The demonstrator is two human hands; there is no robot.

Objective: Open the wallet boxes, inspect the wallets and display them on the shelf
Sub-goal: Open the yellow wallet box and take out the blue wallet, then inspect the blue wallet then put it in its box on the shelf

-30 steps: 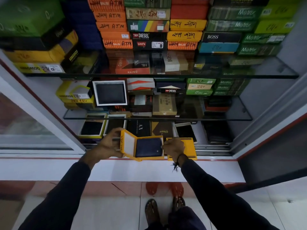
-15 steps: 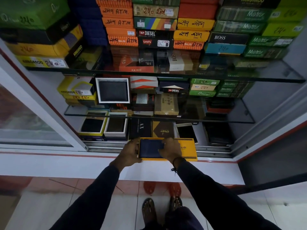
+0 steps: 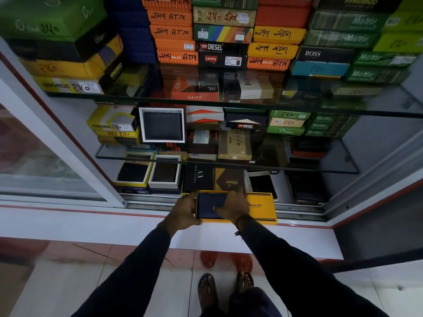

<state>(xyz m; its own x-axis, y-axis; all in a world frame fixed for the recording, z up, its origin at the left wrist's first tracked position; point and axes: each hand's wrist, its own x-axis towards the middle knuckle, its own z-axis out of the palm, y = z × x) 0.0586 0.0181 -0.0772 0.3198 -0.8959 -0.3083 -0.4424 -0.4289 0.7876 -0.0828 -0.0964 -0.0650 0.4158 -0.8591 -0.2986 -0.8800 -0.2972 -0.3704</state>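
Wallet (image 3: 209, 208) in open yellow box (image 3: 261, 208), long axis sideways, gripped at each end: left hand (image 3: 183, 216), right hand (image 3: 233, 208); shelf (image 3: 302, 197) just beyond.

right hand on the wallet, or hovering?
Touching. Head view: the right hand lies over the dark wallet in the yellow box, thumb pressed on its face.

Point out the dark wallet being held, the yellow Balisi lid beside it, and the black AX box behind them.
dark wallet (image 3: 209, 205), head view, on its bare front face left of the thumb.
yellow Balisi lid (image 3: 261, 208), head view, on the printed top near the logo.
black AX box (image 3: 198, 178), head view, on its lid's middle.
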